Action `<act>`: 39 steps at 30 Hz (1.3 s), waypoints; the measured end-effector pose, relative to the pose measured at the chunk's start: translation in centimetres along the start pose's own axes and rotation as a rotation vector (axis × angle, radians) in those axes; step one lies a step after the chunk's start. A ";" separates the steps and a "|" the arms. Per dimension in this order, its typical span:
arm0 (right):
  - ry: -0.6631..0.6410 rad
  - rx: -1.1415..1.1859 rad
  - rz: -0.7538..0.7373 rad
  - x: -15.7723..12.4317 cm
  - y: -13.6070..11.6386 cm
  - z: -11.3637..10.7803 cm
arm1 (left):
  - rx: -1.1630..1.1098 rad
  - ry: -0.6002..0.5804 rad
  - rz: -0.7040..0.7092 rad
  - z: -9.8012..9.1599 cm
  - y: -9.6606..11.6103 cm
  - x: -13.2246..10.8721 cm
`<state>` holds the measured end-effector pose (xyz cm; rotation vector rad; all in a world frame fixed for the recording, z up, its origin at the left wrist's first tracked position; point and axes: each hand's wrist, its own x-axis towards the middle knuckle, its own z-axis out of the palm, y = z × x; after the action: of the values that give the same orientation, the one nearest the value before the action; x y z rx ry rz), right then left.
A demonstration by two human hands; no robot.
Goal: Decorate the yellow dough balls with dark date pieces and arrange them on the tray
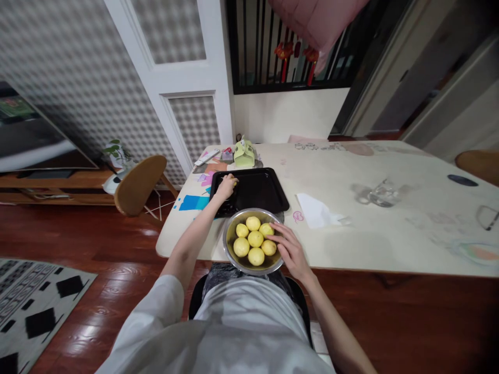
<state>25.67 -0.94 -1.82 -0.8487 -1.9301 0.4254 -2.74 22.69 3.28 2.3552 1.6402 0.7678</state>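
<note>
The left hand is lowered over the left part of a black tray, its fingers bent; a trace of yellow is seen at the fingertips, but whether anything is clamped there cannot be told; the right hand is held with fingers apart over the right rim of a metal bowl, its fingertips near the fruit; seven yellow fruits are held in the bowl, to the left of the right hand and nearer the body than the left; the bowl is set at the near edge of a pale table.

Beyond the left hand, a green box and a white remote are placed near the table's far edge; to its left, the tabletop is marked by a blue patch; right of the right hand, a white sheet is laid, and farther right a clear glass object is seen.

Well left of the left hand, a wooden chair is stood on a reddish wood floor, partly covered by a patterned rug; far beyond both hands, a pink balloon is seen before dark bars.
</note>
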 end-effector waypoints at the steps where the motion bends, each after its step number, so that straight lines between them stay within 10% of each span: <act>1: 0.001 0.003 -0.002 0.0 0.0 0.0 | 0.002 0.005 0.003 -0.2 0.2 -0.2; 10: 0.008 0.014 -0.009 0.1 0.0 0.0 | -0.087 0.170 0.360 -2.9 6.6 -8.6; 18: 0.011 -0.017 -0.008 0.0 0.2 0.1 | -0.201 0.061 0.457 -2.2 12.1 -16.0; 31: 0.027 -0.028 -0.011 -0.1 0.0 0.1 | -0.295 0.104 0.341 -2.2 11.7 -17.2; 39: 0.035 -0.016 -0.018 -0.3 0.3 0.2 | -0.164 0.338 0.010 -3.0 4.8 -16.2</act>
<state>25.72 -0.93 -2.23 -0.8430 -1.9102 0.3827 -4.56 5.66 2.78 2.2120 1.6094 1.3093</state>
